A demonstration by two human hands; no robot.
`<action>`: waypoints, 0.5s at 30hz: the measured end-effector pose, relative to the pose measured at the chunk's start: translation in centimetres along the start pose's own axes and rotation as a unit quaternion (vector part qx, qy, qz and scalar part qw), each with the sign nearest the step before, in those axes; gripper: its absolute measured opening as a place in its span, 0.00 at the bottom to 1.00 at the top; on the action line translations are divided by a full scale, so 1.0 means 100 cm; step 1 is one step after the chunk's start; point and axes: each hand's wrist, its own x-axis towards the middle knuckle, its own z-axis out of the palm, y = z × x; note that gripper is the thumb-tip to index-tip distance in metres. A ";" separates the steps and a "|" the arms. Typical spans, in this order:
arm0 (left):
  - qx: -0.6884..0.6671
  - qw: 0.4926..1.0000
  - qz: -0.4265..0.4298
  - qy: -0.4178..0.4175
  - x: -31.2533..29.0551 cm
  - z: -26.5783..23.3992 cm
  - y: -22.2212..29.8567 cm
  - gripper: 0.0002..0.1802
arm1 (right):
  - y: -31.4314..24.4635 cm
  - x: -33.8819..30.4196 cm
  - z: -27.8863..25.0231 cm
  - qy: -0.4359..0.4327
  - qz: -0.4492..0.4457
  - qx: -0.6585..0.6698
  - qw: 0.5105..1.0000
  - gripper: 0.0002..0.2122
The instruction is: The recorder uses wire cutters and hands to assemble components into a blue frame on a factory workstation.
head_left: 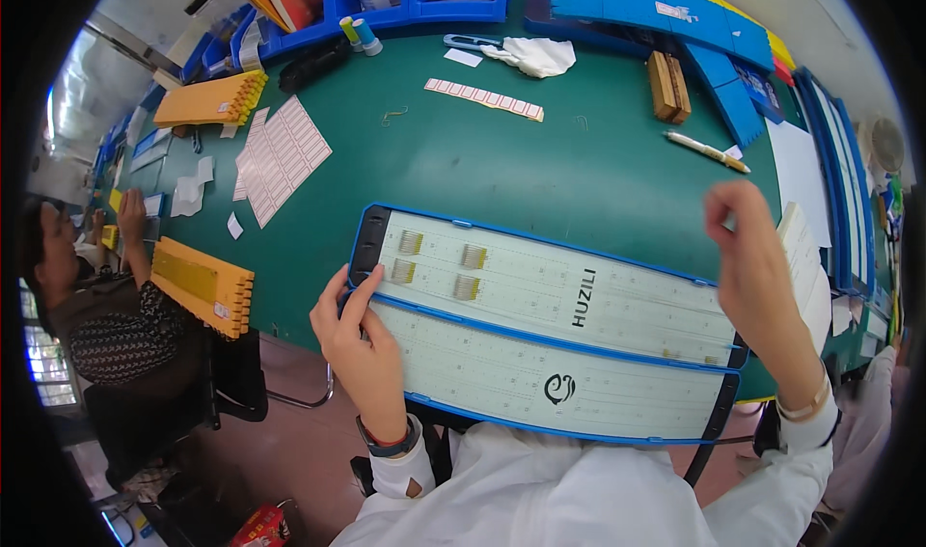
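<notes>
A long, flat blue-edged case (617,301) with a pale inside lies opened out in two hinged halves in front of me. My left hand (362,344) grips its left end near the hinge, with the index finger on the upper half. Close to those fingers, several small clusters of thin metallic strips (474,256) with yellowish edges sit on the upper half. My right hand (757,258) is raised over the right end of the case, its fingers curled together. Whatever lies between those fingertips is too small to make out.
Label sheets (283,159), a label strip (484,98), a pen (707,151) and wooden blocks (668,87) lie on the green table (405,166). Blue bins (453,5) and stacked blue cases (656,12) line the back. A co-worker (106,315) sits at left beside orange holders (203,287).
</notes>
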 end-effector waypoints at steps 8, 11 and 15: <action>0.098 0.992 0.070 0.034 -0.004 -0.005 0.025 0.17 | -0.004 -0.061 -0.006 -0.136 0.071 0.095 0.984 0.18; -0.058 0.980 0.144 -0.128 -0.034 0.001 0.085 0.13 | -0.004 -0.068 0.003 -0.136 0.085 0.084 0.984 0.19; -0.188 0.894 0.259 -0.314 -0.079 0.021 0.141 0.20 | 0.002 -0.072 0.011 -0.160 0.076 0.063 0.982 0.17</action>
